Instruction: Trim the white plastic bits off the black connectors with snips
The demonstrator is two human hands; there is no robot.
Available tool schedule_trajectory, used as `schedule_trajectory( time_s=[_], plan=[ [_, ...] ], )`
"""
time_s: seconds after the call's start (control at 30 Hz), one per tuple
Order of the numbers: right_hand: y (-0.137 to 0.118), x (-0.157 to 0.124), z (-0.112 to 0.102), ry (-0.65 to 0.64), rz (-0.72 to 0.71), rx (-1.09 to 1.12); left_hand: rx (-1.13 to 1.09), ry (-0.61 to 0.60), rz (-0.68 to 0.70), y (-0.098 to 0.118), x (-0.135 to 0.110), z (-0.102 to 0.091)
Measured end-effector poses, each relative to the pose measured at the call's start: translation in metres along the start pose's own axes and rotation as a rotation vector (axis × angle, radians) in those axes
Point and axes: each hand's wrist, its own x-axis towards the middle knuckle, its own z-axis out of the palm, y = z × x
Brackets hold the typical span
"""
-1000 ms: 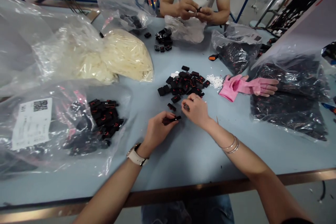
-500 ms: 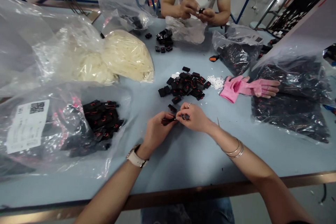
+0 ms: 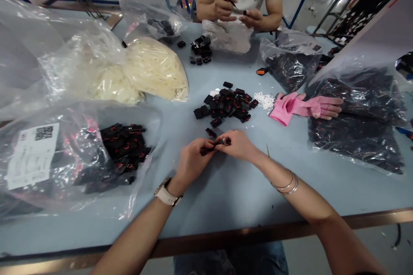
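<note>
My left hand is closed, thumb and fingers pinching a small black plastic connector, mostly hidden by the fingers. Against it, my right hand is closed as well, its fingers wrapped around a short dark object with a rounded end, whose kind I cannot make out. The fingertips of both hands meet at the connector. One loose black connector lies just beyond them. Farther on is a heap of black connectors with red and orange parts. Small white pieces are scattered to its right.
At left lie an open clear bag of black connectors and a bag of cream-coloured strips. Pink gloves and filled bags sit at right. Across the table, a co-worker's hands hold a thin tool and a black part.
My right hand has shifted slightly down and turned, its fingers closer around the dark object. My left hand has barely moved. The co-worker's raised hand now shows a thin tool.
</note>
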Motion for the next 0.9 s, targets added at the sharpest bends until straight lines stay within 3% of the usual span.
schedule_trajectory(
  time_s=[0.17,0.37,0.43,0.67,0.9],
  plan=[
    [0.010,0.005,0.001,-0.026,0.027,0.151,-0.053,-0.005,-0.085,0.000,0.002,-0.001],
    [0.026,0.014,0.000,0.084,0.119,0.855,-0.166,-0.018,-0.175,0.001,0.005,-0.004],
    [0.026,0.013,0.003,0.168,0.106,0.979,-0.175,-0.021,-0.193,0.001,0.006,-0.005],
    [0.017,-0.006,0.024,0.483,-0.094,0.732,-0.183,-0.028,-0.219,-0.001,0.006,-0.004],
    [0.017,-0.013,0.031,0.582,-0.246,0.547,-0.180,-0.020,-0.230,-0.003,0.006,-0.003]
  ],
)
